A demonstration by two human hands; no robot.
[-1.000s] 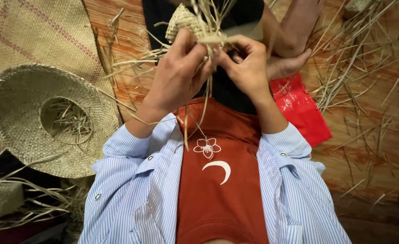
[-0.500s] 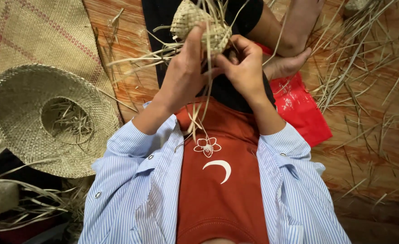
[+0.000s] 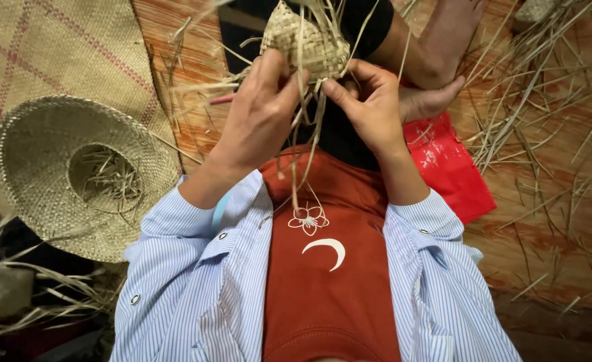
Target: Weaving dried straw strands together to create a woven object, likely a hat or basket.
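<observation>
Raised a little since half a second ago, the woven piece (image 3: 304, 41) now sits higher and farther from the chest, both hands lifted with it. At far left, a woven mat (image 3: 48, 47) covers the floor, and a finished straw hat (image 3: 81, 175) lies on it upside down, loose fibres in its crown. Near left, dry straw (image 3: 34, 295) spreads over a dark patch. At centre, the left hand (image 3: 259, 114) grips the small, rounded woven piece from the left, fingers curled and thumb pressed against its lower edge. Loose strands (image 3: 306, 141) hang from the piece down between the wrists toward an orange shirt (image 3: 329, 288) worn under a striped blue one. The right hand (image 3: 370, 107) pinches the strands just below the piece, fingers closed narrow, touching its right underside. Right of the hands, a red bag (image 3: 447, 164) lies beside a bare foot (image 3: 430, 100). Farther right, more straw (image 3: 544, 100) scatters across the wooden floor (image 3: 551, 228).
</observation>
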